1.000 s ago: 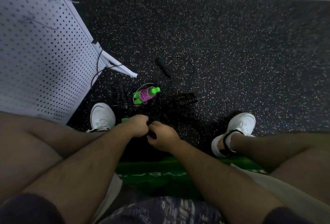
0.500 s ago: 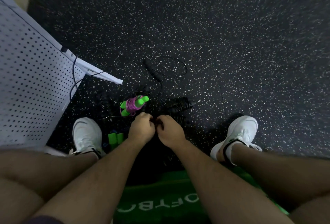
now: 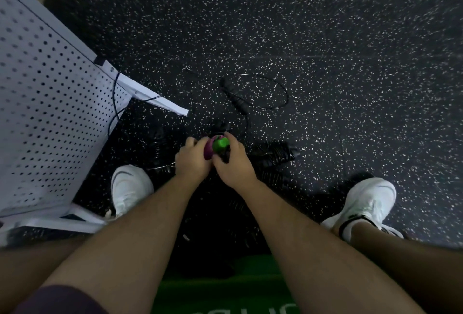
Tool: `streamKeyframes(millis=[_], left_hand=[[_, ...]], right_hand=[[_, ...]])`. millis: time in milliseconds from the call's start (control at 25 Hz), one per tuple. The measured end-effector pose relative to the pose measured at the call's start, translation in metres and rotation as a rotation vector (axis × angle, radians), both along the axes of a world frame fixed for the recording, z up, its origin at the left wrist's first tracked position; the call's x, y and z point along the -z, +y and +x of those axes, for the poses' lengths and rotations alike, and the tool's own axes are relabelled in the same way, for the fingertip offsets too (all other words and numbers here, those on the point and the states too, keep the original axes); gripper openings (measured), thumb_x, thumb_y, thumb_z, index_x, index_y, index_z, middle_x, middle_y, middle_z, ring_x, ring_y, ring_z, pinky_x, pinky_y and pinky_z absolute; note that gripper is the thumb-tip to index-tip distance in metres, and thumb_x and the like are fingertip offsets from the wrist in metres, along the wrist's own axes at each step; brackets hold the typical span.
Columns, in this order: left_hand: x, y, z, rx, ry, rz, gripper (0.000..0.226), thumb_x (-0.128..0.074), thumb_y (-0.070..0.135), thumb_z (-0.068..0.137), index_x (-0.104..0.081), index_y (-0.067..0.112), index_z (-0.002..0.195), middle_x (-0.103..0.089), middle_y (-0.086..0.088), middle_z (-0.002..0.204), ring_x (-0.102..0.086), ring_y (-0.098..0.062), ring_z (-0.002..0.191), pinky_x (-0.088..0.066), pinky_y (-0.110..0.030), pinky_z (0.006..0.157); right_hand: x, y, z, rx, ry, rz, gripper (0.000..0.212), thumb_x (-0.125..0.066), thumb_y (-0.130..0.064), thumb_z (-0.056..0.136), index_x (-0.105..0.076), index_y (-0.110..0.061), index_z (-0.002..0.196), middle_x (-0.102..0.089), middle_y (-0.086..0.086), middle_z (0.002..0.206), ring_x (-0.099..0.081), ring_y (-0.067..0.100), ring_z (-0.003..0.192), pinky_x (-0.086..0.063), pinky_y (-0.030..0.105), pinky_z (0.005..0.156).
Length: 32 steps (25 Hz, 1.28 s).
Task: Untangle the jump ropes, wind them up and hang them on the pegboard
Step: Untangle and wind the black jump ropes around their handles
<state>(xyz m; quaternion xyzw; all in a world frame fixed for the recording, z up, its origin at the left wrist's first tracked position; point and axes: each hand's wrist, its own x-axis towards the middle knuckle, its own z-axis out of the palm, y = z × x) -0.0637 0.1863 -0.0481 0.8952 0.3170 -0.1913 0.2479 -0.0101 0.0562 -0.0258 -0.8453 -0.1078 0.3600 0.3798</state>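
Mid-floor (image 3: 325,50), left hand (image 3: 193,161), right hand (image 3: 235,163) — gripping rope (image 3: 208,151) (purple)

At the centre of the frame the left hand (image 3: 191,161) and the right hand (image 3: 234,166) both curl round a wound purple and green jump rope (image 3: 216,147). Just above them a black handle (image 3: 234,95) lies on the speckled floor (image 3: 325,38), its thin cord (image 3: 280,83) looping to the right. A white pegboard (image 3: 50,113) fills the left side, and a green mat (image 3: 225,296) shows at the bottom edge
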Motion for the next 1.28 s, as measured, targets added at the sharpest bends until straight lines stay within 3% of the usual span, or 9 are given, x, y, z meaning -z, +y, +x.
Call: streamKeyframes(millis=[200,400,520,720,840,960,1080,1160,1280], left_hand=[[-0.026,-0.033,-0.012,0.115,-0.192,-0.203,0.055,-0.065,0.057,0.074,-0.061,0.022,0.117,-0.053,-0.001,0.102,-0.059,-0.025,0.090,-0.048,-0.037,0.078],[-0.036,-0.053,-0.016,0.144,-0.215,-0.408,0.025,-0.059,0.040,0.090,-0.056,0.022,0.108,-0.061,0.004,0.097,-0.061,-0.018,0.089,-0.049,-0.034,0.077],[-0.030,-0.054,-0.021,-0.002,-0.144,-0.379,0.018,-0.058,0.025,0.097,-0.053,0.018,0.112,-0.062,0.001,0.094,-0.063,-0.023,0.088,-0.048,-0.034,0.074],[-0.028,-0.040,-0.011,-0.331,-0.187,-0.303,0.040,-0.044,0.026,0.105,-0.031,0.018,0.143,-0.064,-0.006,0.090,-0.061,-0.031,0.077,-0.044,-0.036,0.066],[-0.025,-0.040,0.001,-0.323,-0.146,-0.343,0.033,-0.035,0.036,0.109,-0.053,0.010,0.118,-0.066,-0.007,0.095,-0.065,-0.031,0.086,-0.048,-0.040,0.068],[-0.027,-0.051,0.005,-0.308,-0.169,-0.394,0.035,-0.032,0.036,0.110,-0.056,0.012,0.105,-0.063,-0.004,0.088,-0.059,-0.023,0.075,-0.039,-0.034,0.057],[-0.031,-0.062,0.009,-0.267,-0.152,-0.396,0.029,-0.034,0.032,0.109,-0.058,0.016,0.108,-0.058,0.002,0.082,-0.051,-0.013,0.064,-0.033,-0.031,0.053],[-0.040,-0.069,0.009,-0.267,-0.171,-0.400,0.024,-0.037,0.028,0.108,-0.059,0.019,0.107,-0.059,0.004,0.081,-0.051,-0.012,0.065,-0.034,-0.030,0.055],[-0.061,-0.078,0.002,-0.206,-0.238,-0.376,0.021,-0.042,0.024,0.107,-0.061,0.022,0.099,-0.058,0.011,0.081,-0.052,-0.006,0.070,-0.036,-0.026,0.059]], right_hand=[[-0.014,-0.005,0.014,0.464,0.060,0.055,0.025,-0.068,-0.037,0.088,-0.057,-0.032,0.110,-0.065,-0.007,0.100,-0.065,0.017,0.097,-0.054,0.035,0.086],[-0.025,-0.038,0.039,0.166,-0.001,-0.426,0.038,-0.055,-0.048,0.079,-0.060,-0.025,0.109,-0.063,0.002,0.103,-0.061,0.023,0.085,-0.048,0.033,0.070],[-0.027,-0.029,0.046,0.131,-0.029,-0.388,0.034,-0.056,-0.044,0.082,-0.061,-0.020,0.106,-0.060,0.004,0.108,-0.061,0.022,0.086,-0.043,0.029,0.065],[-0.038,-0.046,0.045,0.903,0.134,0.234,0.011,-0.059,-0.015,0.090,-0.064,-0.019,0.081,-0.063,-0.004,0.081,-0.059,0.018,0.077,-0.052,0.032,0.065],[-0.032,-0.086,0.062,1.335,0.134,0.256,0.012,-0.058,-0.015,0.084,-0.069,-0.020,0.083,-0.063,-0.003,0.082,-0.060,0.018,0.075,-0.050,0.029,0.061],[-0.024,-0.118,0.063,1.465,0.068,0.129,0.013,-0.055,-0.024,0.087,-0.066,-0.018,0.091,-0.065,0.002,0.089,-0.056,0.019,0.079,-0.044,0.031,0.066],[-0.015,-0.131,0.040,1.230,0.093,-0.251,0.034,-0.052,-0.025,0.095,-0.058,-0.010,0.124,-0.060,0.013,0.125,-0.055,0.027,0.105,-0.044,0.035,0.086],[-0.018,-0.133,0.021,0.742,-0.135,-0.611,0.054,-0.053,-0.026,0.092,-0.042,-0.013,0.143,-0.041,0.012,0.150,-0.040,0.031,0.132,-0.039,0.045,0.106],[-0.029,-0.113,0.012,0.032,-0.500,-0.358,0.077,-0.058,-0.015,0.082,-0.032,-0.029,0.154,-0.031,-0.002,0.161,-0.025,0.024,0.147,-0.024,0.042,0.121]])
